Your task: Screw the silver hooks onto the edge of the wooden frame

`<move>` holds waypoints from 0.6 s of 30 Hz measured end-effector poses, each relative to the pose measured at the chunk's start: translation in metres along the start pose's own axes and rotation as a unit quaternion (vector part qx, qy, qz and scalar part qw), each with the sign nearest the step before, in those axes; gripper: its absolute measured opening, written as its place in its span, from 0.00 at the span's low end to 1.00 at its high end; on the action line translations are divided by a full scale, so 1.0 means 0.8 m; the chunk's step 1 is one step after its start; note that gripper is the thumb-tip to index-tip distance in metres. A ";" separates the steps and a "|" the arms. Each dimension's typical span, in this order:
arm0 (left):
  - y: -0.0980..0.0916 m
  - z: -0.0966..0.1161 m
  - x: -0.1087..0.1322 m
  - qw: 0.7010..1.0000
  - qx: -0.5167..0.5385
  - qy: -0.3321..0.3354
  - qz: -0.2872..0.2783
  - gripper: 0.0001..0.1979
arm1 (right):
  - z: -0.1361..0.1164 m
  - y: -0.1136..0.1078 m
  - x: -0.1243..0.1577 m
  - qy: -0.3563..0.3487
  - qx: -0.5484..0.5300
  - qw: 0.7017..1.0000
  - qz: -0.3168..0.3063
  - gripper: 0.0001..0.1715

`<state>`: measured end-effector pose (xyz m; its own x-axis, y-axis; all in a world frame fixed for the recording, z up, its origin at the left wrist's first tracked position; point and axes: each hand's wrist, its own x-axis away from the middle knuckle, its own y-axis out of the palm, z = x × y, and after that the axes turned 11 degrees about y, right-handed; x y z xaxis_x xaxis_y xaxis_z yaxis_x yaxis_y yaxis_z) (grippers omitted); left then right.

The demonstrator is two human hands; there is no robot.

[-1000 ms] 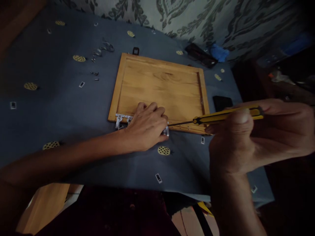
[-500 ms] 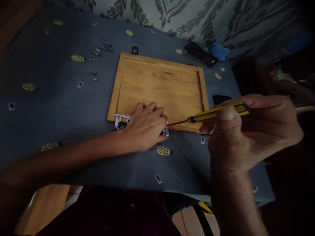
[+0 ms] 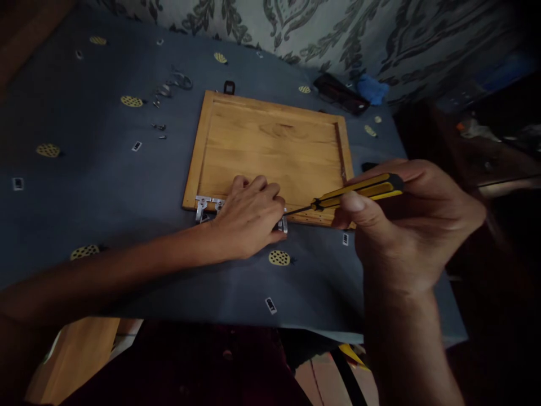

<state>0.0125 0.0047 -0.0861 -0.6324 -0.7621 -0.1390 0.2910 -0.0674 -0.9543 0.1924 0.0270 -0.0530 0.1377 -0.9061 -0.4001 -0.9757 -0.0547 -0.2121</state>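
Observation:
A wooden panel with a raised frame (image 3: 270,146) lies flat on the table. Silver metal fittings, which look like latches (image 3: 202,207), sit along its near edge. My left hand (image 3: 251,220) is curled over this edge, fingers bent, pressing on a metal fitting (image 3: 283,224) that is partly hidden beneath it. In my right hand (image 3: 418,225) is a yellow and black screwdriver (image 3: 359,192), gripped by the handle. Its thin shaft points left, and the tip meets the fitting beside my left fingers; the exact contact is hidden.
Several small screws (image 3: 159,127) and a few metal pieces (image 3: 181,80) lie left of the panel on the blue patterned tablecloth (image 3: 97,186). At the back right are a dark case (image 3: 341,95) and a blue cloth (image 3: 372,89). A patterned wall covering (image 3: 287,22) rises behind.
My right hand has rolled the screwdriver handle slightly and shifted a little to the left. My left hand stays pressed on the fitting. The whole view has moved slightly.

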 end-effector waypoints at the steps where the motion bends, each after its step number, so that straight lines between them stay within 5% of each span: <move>1: 0.000 0.000 0.000 1.000 0.000 0.001 0.000 0.18 | 0.000 0.003 0.000 -0.004 0.004 1.000 0.012 0.13; 10: -0.007 0.002 -0.002 1.000 0.004 -0.006 -0.026 0.18 | 0.002 0.004 0.006 -0.065 0.042 0.985 0.153 0.13; 18: -0.013 0.003 -0.005 0.999 0.006 -0.014 -0.047 0.18 | 0.013 -0.001 0.000 -0.030 0.066 0.989 0.126 0.14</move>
<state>0.0139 0.0071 -0.0750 -0.6365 -0.7702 -0.0404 0.2396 -0.1476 -0.9596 0.1951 0.0310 -0.0618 -0.0926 -0.8570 -0.5070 -0.9502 0.2282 -0.2123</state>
